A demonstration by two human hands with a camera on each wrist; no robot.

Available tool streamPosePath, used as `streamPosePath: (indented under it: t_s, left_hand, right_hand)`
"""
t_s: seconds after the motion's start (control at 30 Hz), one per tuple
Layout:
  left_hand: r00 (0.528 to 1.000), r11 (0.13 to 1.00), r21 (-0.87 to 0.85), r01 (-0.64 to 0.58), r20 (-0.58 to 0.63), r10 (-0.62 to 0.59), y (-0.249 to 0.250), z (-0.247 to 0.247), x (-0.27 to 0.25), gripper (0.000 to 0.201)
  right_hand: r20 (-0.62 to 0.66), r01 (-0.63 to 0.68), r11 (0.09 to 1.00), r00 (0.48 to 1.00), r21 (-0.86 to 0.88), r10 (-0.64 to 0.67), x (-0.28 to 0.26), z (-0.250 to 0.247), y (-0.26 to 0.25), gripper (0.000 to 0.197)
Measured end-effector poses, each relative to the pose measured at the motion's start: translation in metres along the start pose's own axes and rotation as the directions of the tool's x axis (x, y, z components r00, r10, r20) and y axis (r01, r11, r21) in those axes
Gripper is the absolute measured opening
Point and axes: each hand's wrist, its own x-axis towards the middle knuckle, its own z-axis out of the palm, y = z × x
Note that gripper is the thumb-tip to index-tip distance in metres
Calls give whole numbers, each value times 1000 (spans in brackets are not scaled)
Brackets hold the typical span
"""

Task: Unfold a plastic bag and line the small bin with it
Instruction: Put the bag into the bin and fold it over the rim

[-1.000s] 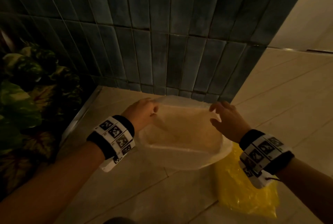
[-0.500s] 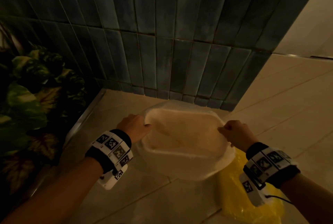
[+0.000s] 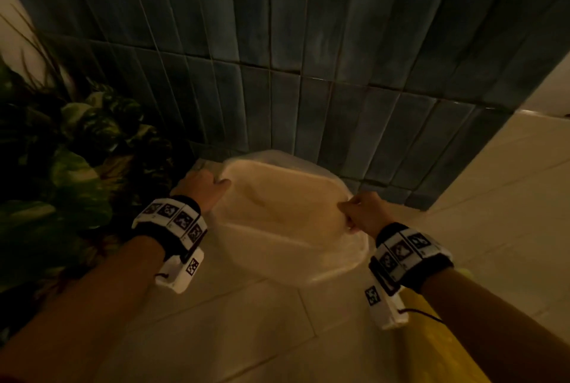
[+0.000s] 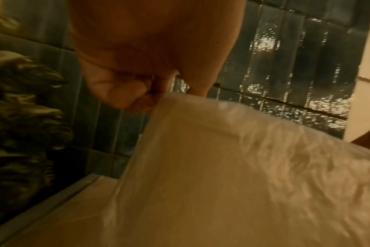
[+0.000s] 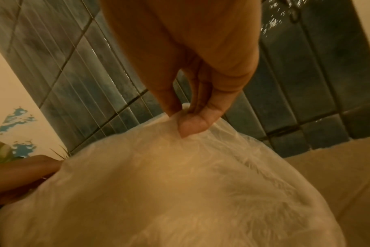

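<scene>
Your left hand [image 3: 202, 189] and right hand [image 3: 365, 213] each pinch the translucent plastic bag [image 3: 287, 206] at opposite rim edges, stretched over the small bin [image 3: 296, 256] on the floor.

- I see the plastic bag [image 3: 287, 213] — thin, translucent white, crinkled — opened wide, its mouth stretched over the small bin's top and draped down its sides.
- The small bin [image 3: 324, 268] stands on the floor by the wall, visible only through the film.
</scene>
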Motion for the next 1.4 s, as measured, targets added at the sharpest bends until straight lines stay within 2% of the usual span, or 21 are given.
streamPosePath:
  t_s: [0.1, 0.23, 0.43, 0.53, 0.7, 0.87, 0.97, 1.1, 1.17, 1.23, 1.3, 1.4]
  left_hand:
    - [997, 998, -10, 64, -43, -64, -14, -10, 20, 51]
    - [991, 988, -120, 101, -73, -110, -26, -13, 37, 44]
    - [988, 963, -262, 70, -115, -103, -39, -14, 57, 38]
    - [981, 948, -307, 82, -142, -131, -43, -18, 66, 42]
    - [980, 946, -315, 76, -151, -129, -49, -21, 74, 34]
    - [982, 948, -304, 100, -120, -142, -65, -22, 82, 48]
    - [990, 956, -281, 84, -82, -111, -72, -21, 83, 57]
    - [986, 958, -274, 87, -113, -122, -74, -18, 76, 70]
    - [979, 965, -256, 62, -172, -109, -71, -19, 70, 65]
    - [971, 973, -228, 22, -228, -76, -63, -25, 64, 54]
    - [972, 976, -217, -20, -231, -32, -52, -33, 56, 43]
    - [958, 970, -188, -152, -271, 98, -23, -48, 38, 30]
  right_hand:
    - [41, -18, 999, 999, 45, 16, 12, 24, -16, 29]
    - [76, -57, 996, 996, 65, 52, 30, 48, -35, 30]
    - [53, -92, 993, 995, 79, 88, 55, 71, -63, 24]
    - [49, -90, 993, 995, 75, 86, 67, 82, -77, 22]
    - [32, -61, 998, 998, 26, 61, 86, 93, -93, 30]
    - [88, -52, 998, 995, 33, 49, 106, 104, -94, 33]
    - [89, -49, 997, 995, 65, 43, 91, 103, -101, 29]
    - [104, -85, 989, 992, 121, 72, 78, 90, -100, 52]
    - [99, -59, 994, 994, 95, 50, 73, 77, -100, 62]
    - [112, -26, 998, 993, 60, 19, 69, 62, -101, 63]
    - [148, 7, 999, 989, 31, -11, 62, 48, -103, 54]
    - [190, 58, 998, 980, -21, -53, 48, 27, -108, 36]
